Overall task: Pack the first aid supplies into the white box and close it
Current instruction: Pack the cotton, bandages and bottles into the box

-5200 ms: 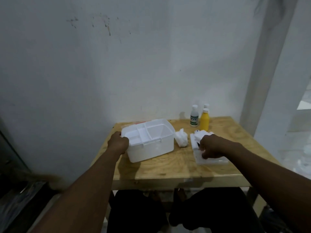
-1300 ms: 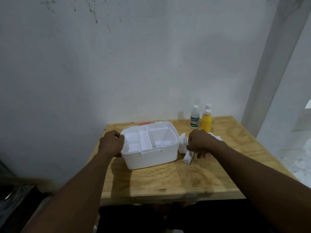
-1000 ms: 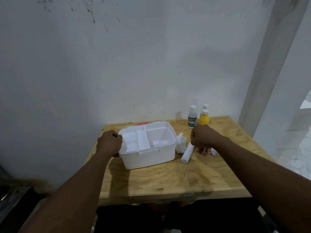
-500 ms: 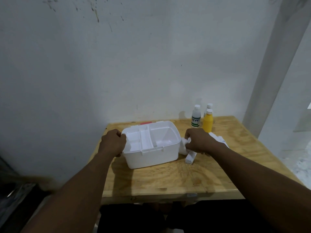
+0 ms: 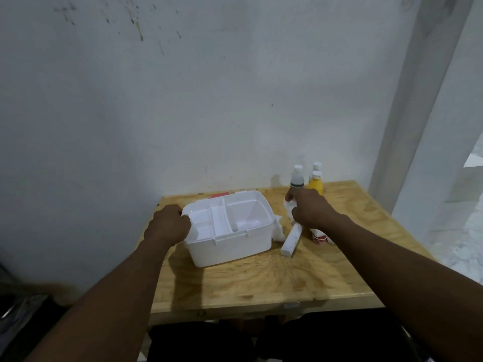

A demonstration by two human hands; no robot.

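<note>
Left hand (image 5: 167, 227) holds white box (image 5: 230, 241) edge; right hand (image 5: 309, 211) seemingly pinches gauze (image 5: 289, 206).

Left hand (image 5: 167, 227) curled closed, right hand (image 5: 308, 210) clenched, arms extended

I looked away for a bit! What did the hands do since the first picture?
The right hand left the flat pack at the table's front and now grips a white wad near the bottles. The left hand stayed on the box, which holds no supplies.
</note>
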